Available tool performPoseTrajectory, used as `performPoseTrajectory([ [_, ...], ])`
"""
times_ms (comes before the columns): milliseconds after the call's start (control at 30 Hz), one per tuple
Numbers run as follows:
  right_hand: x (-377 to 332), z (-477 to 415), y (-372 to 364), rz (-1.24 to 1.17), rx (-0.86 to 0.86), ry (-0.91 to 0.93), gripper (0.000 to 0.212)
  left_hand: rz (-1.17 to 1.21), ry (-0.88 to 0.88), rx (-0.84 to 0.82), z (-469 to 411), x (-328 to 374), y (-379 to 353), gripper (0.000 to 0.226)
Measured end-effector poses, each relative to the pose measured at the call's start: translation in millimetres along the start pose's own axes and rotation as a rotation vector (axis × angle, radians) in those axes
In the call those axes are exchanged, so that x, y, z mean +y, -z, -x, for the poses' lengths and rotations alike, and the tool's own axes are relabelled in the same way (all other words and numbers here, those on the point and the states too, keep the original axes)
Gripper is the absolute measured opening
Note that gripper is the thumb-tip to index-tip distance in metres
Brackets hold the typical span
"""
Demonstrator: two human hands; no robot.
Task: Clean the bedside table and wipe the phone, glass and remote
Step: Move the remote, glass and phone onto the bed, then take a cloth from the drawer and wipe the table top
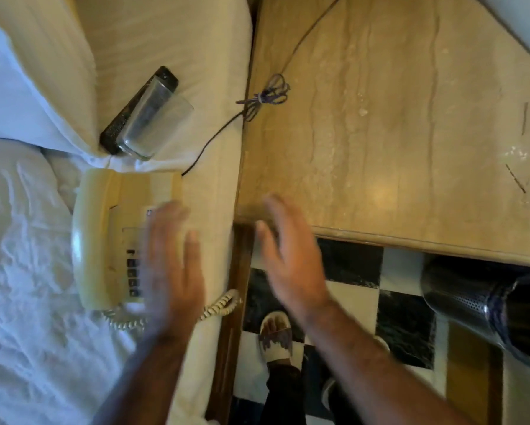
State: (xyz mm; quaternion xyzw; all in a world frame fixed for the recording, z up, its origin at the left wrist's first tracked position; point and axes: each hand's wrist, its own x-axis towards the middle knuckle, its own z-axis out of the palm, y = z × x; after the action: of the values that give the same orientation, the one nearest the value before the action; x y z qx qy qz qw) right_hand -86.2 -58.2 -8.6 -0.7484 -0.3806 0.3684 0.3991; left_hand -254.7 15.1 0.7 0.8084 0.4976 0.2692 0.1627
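A cream-coloured corded desk telephone (pixel 113 237) lies on the white bedsheet (pixel 27 271) of the bed, its handset seated in the cradle along its left side and its pale coiled cord (pixel 217 308) trailing off its near end toward the mattress edge. Just beyond the telephone, a clear drinking glass (pixel 153 124) lies tipped on its side, resting against and partly over a long black remote control (pixel 135 111); nothing can be seen inside the glass, and the remote's dark body shows through its wall. Both sit in the hollow beside a cream pillow (pixel 58 72). A thin dark cable (pixel 214 133) runs from the telephone's far end across the mattress to the beige marble-topped bedside table (pixel 395 133), where a purple bundled loop of it (pixel 266 93) lies near the table's left edge; the table's surface shows pale dust and specks. The left hand (pixel 171 265) hovers blurred over the telephone's keypad, fingers spread and holding nothing. The right hand (pixel 291 256) is also spread and empty, near the table's near-left corner. To the right stands a perforated shiny metal bin (pixel 472 299) lined with a dark bag; its contents cannot be made out. Below, a foot in a white slide sandal (pixel 279 338) rests on the black-and-white chequered floor (pixel 404 326).
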Motion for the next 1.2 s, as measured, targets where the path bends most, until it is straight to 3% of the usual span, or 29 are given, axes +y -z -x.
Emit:
performPoseTrajectory([
  [100,44.3,-45.5,64.2,0.373,0.096,-0.016,0.06,-0.008,-0.064,-0.354,-16.7,49.1,-58.0,0.044],
  [167,70.1,-76.7,103.3,0.577,0.166,-0.044,0.067,-0.064,-0.062,-0.465,-39.4,70.7,-99.4,0.055],
  [300,108.6,-127.6,148.2,0.869,0.169,-0.022,0.077,-0.24,-0.033,-0.449,-98.7,89.4,-168.9,0.072],
  [433,123.5,-140.0,159.0,0.921,0.091,-0.024,0.079,-0.38,-0.072,-0.486,-108.8,89.7,-204.8,0.076],
  [567,113.1,-104.4,155.0,0.695,0.172,0.074,0.069,-0.434,-0.101,-0.432,-103.2,81.2,-210.9,0.077],
  [667,108.2,-41.1,144.5,0.431,0.085,0.246,0.04,-0.434,-0.098,-0.442,-104.8,83.9,-211.2,0.076],
  [733,113.8,0.0,132.3,0.352,-0.039,0.24,0.038,-0.433,-0.104,-0.433,-105.7,84.6,-211.3,0.075],
  [800,126.8,22.2,117.7,0.279,-0.249,-0.018,0.04,-0.433,-0.105,-0.425,-105.7,83.6,-210.7,0.075],
  [867,150.8,25.6,104.0,0.091,-0.405,-0.41,0.024,-0.442,-0.105,-0.43,-105.3,83.2,-210.4,0.075],
  [967,184.7,-0.5,93.3,-0.346,-0.271,-0.848,0.034,-0.447,-0.11,-0.417,-105.5,83.1,-213.3,0.075],
  [1067,205.3,-35.6,88.8,-0.582,-0.183,-0.903,0.02,-0.442,-0.116,-0.393,-104.7,78.9,-214.9,0.074],
  [1200,209.1,-53.5,79.7,-0.585,-0.202,-0.92,0.028,-0.449,-0.113,-0.381,-103.5,77.5,-217.1,0.074],
])
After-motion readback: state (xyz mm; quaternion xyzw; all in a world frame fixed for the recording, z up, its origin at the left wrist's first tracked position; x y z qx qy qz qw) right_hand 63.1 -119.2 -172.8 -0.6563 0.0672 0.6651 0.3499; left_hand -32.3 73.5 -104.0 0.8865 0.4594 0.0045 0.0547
